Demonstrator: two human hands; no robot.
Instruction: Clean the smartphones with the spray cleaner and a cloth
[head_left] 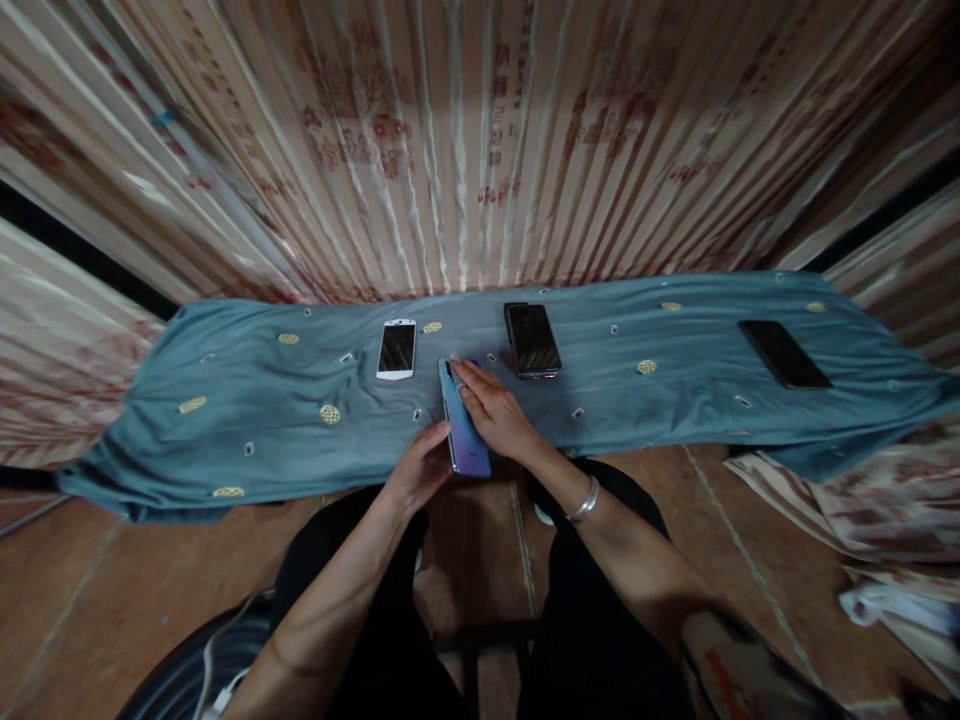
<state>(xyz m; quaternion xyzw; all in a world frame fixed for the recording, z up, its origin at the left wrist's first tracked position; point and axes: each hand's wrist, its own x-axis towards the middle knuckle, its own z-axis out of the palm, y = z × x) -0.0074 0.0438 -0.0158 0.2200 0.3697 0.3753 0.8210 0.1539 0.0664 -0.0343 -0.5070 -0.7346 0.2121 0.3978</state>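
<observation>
A blue-purple phone point(463, 430) lies back up on the teal cloth point(247, 400) near its front edge. My left hand point(420, 468) grips the phone's lower left corner. My right hand point(495, 412) lies flat along the phone's right side, fingers stretched toward its top end, where a small pale thing shows under the fingertips; what it is cannot be told. A silver bracelet point(585, 500) circles my right wrist.
A white phone point(396, 349) lies face up behind the hands. A black phone point(532, 340) sits right of it, and another black phone point(784, 353) lies far right. A striped curtain point(465, 150) hangs behind. Crumpled fabric point(862, 500) lies on the floor at right.
</observation>
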